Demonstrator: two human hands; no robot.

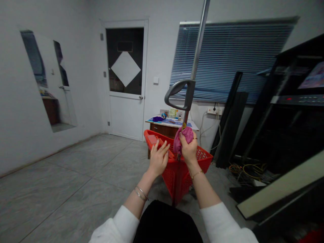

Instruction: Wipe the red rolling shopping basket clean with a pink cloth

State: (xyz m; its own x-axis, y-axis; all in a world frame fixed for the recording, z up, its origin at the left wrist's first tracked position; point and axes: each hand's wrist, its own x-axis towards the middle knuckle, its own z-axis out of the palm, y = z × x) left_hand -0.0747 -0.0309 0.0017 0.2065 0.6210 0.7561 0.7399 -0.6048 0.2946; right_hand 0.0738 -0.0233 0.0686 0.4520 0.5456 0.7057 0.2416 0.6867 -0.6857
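A red plastic shopping basket (174,179) on a tall metal pole stands right in front of me. My right hand (189,146) is closed on a crumpled pink cloth (178,143), which is pressed around the lower part of the metal pole (198,47). My left hand (159,158) is over the basket's near left rim, fingers spread and nothing held; whether it touches the rim I cannot tell. Above my right hand, a grey loop handle (188,98) is fixed to the pole. The pole's bottom end is hidden behind the basket.
Behind the basket stands a small desk (193,125) with a purple cloth (158,118) and bottles. Dark panels (230,135) lean at right, near tangled cables (253,168) and a rack (291,111). A white door (126,116) is at the back, a mirror (50,87) on the left wall.
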